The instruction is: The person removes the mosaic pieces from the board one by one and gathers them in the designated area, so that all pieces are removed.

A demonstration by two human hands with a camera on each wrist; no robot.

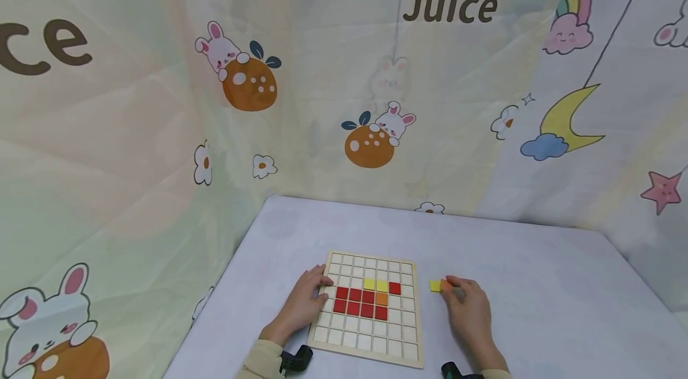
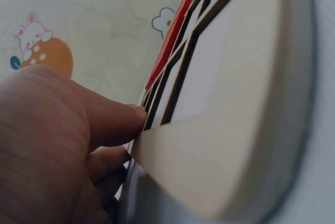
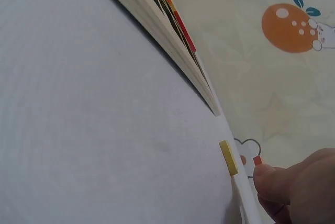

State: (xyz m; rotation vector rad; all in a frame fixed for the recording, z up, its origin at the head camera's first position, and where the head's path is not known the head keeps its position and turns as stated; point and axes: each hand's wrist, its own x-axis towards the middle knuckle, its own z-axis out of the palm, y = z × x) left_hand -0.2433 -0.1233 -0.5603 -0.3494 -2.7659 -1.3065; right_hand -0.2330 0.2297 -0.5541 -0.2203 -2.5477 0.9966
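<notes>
A light wooden grid board [image 1: 349, 324] lies on the table, some of its squares filled with red tiles [image 1: 353, 308], two yellow tiles [image 1: 375, 284] and an orange tile [image 1: 381, 299]. My left hand [image 1: 304, 301] holds the board's left edge; in the left wrist view the thumb [image 2: 115, 122] lies at the frame, with the other fingers lower at its side. Right of the board, my right hand [image 1: 469, 310] pinches a small orange tile [image 3: 257, 160] between thumb and fingers. Just left of those fingertips lies a loose yellow tile [image 1: 435, 286].
A white-covered table [image 1: 559, 295] spreads around the board. Behind it hangs a printed curtain [image 1: 322, 68] with rabbits and oranges. Dark wrist devices [image 1: 297, 360] sit at both wrists, close to the board's near corners.
</notes>
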